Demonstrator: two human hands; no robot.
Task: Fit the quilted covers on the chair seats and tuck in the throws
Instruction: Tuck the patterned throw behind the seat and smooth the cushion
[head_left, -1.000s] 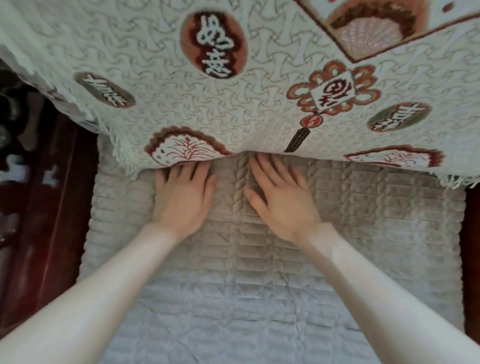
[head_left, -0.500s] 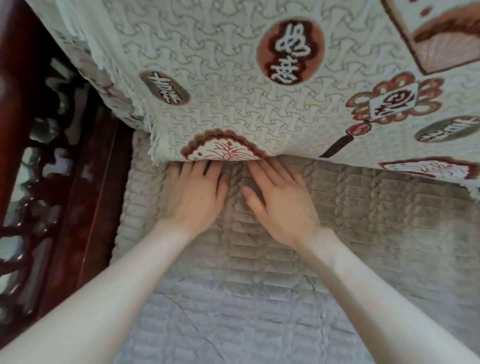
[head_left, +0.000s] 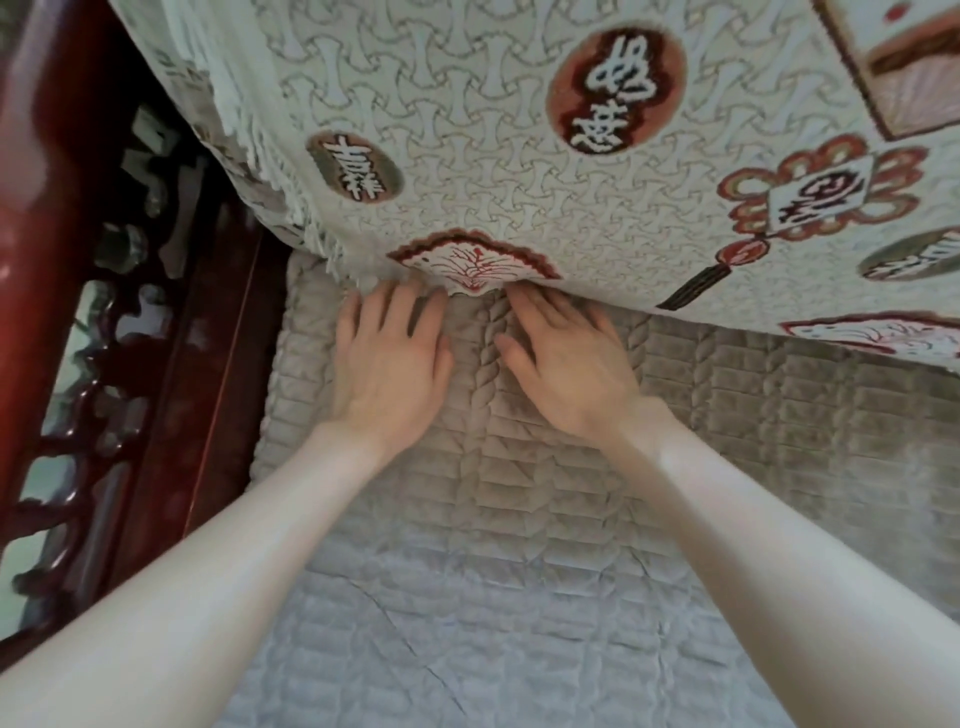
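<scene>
Where the throw (head_left: 467, 171) meets the quilted cover (head_left: 519, 519), both hands lie flat, fingers straight, grasping nothing
The left hand (head_left: 389, 364) and right hand (head_left: 566, 374) sit side by side at the centre of the frame, palms down on the cover with a braided seam (head_left: 485, 374) between them, and their fingertips (head_left: 410, 291) touch the throw's lower edge beneath a red-rimmed fan motif (head_left: 472, 257). The cream throw, fringed on its left edge, fills the top of the frame and overhangs the back of the grey-beige cover, which spreads through the centre and bottom. Carved dark red wood (head_left: 104, 364) runs down the left side
</scene>
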